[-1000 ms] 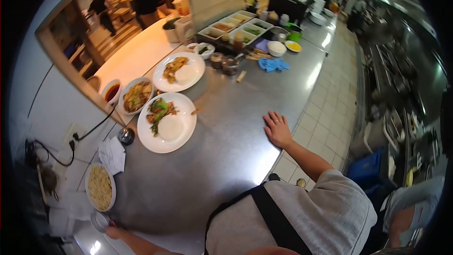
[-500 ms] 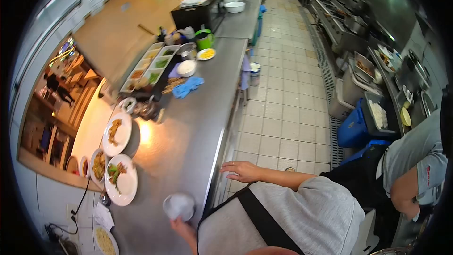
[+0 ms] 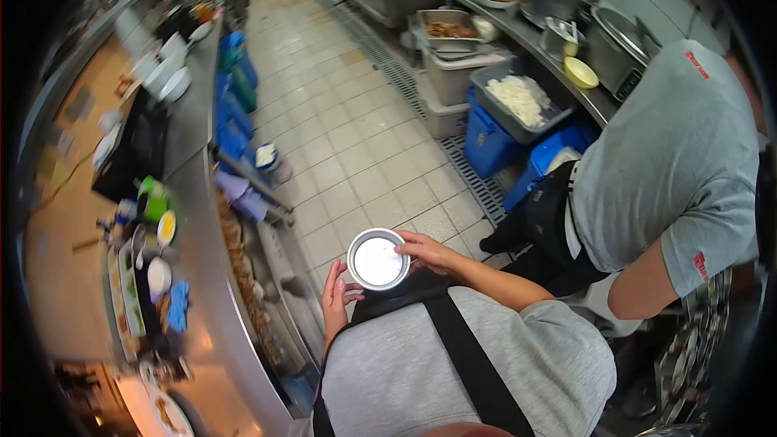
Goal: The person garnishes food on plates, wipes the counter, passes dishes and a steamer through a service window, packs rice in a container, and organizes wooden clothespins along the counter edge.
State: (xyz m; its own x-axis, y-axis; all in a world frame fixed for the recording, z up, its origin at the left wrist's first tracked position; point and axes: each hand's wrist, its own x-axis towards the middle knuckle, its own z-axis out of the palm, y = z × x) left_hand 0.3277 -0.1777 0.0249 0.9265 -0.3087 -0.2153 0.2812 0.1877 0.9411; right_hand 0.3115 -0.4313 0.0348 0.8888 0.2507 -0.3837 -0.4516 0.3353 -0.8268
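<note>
Here's the left hand, fingers open at 8 o'clock beside the metal bowl, mid-view; the right hand grips its rim at 3 o'clock, and a co-worker's nudge from 2 o'clock could tip it!

The person's right hand grips a round metal bowl at its rim, with the left hand spread close against its other side. A co-worker stands near a blue bin.
</note>
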